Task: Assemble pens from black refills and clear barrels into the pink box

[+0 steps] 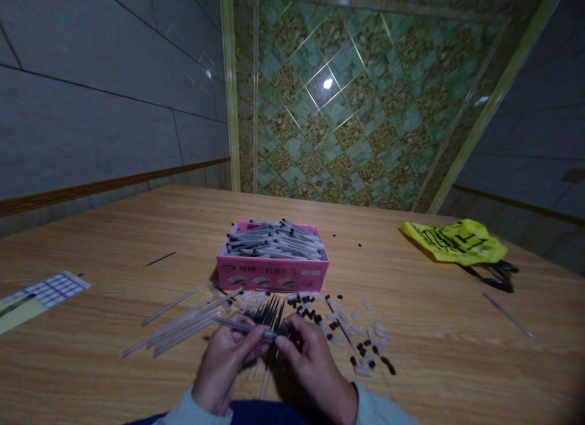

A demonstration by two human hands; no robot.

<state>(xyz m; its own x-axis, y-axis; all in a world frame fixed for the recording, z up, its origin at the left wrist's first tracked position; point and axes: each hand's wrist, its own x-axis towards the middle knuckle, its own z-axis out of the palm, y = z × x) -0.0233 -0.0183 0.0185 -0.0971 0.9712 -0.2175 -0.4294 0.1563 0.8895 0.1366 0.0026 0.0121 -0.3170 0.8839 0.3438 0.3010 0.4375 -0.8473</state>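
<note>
My left hand is closed around a slim pen with a clear barrel, held slantwise over the table. At the barrel's right end my right hand pinches, its fingertips on a small dark part I cannot make out clearly. Beneath both hands lies a bunch of dark pen refills, partly covered by my fingers. Several clear pen barrels are spread to the left. Right of my hands are scattered small black plugs and clear caps.
Behind the hands stands a pink box filled with pens. A yellow bag with black straps and a single tube lie right. At left are a checked sheet and a thin dark stick.
</note>
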